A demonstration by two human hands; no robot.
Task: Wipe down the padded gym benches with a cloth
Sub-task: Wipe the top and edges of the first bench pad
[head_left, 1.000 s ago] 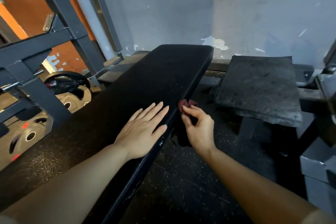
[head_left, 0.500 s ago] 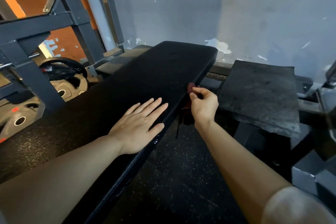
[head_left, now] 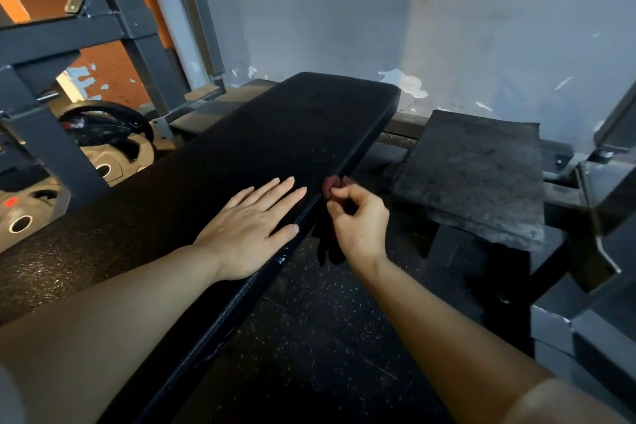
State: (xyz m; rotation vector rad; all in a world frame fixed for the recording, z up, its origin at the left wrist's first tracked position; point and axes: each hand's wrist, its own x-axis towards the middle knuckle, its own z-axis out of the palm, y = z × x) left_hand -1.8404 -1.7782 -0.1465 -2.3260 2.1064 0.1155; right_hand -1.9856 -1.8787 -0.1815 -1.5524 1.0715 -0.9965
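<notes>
A long black padded bench (head_left: pixel 275 134) runs from the lower left toward the far wall. My left hand (head_left: pixel 251 227) rests flat on its top near the right edge, fingers straight. My right hand (head_left: pixel 358 220) pinches a dark red cloth (head_left: pixel 332 184) against the bench's right side edge. Most of the cloth hangs dark below the hand and is hard to make out.
A grey metal rack frame (head_left: pixel 51 79) stands on the left, with weight plates (head_left: pixel 103 144) on the floor behind it. A worn grey mat (head_left: pixel 475 175) lies on a low platform to the right. Metal machine parts (head_left: pixel 605 203) crowd the right edge. The grey wall is close behind.
My right hand slid with the cloth along the bench's side edge, forward and then back a little. The left hand stays flat on the pad.
</notes>
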